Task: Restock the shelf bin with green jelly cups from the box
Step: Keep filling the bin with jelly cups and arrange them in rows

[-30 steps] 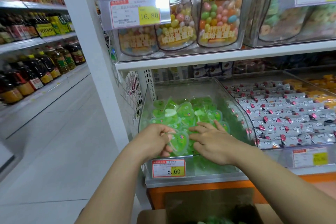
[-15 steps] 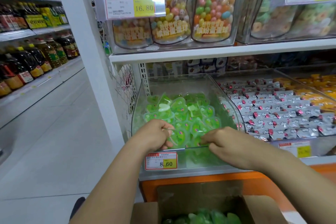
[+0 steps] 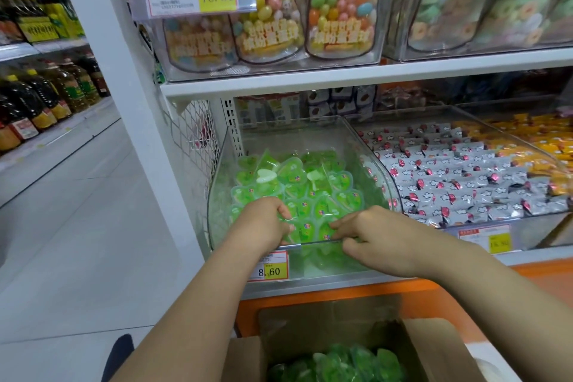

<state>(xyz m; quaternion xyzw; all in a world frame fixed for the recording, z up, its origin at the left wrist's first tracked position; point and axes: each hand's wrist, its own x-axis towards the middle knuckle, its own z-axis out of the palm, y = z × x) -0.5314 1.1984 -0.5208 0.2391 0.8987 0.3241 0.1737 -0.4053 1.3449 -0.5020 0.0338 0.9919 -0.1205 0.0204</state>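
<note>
Head view: left hand [image 3: 263, 225] curls fingers round cups [image 3: 310, 186] at front of clear bin [image 3: 294, 133]; right hand [image 3: 381, 236] fingertips on cups by rim, grip unclear. More cups in box [image 3: 434, 347] below.

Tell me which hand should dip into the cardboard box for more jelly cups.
Right, probably: the right hand rests at the front lip of the clear plastic shelf bin, over the middle of the brown cardboard box; the left hand grips green heart-shaped jelly cups in the bin.
</note>
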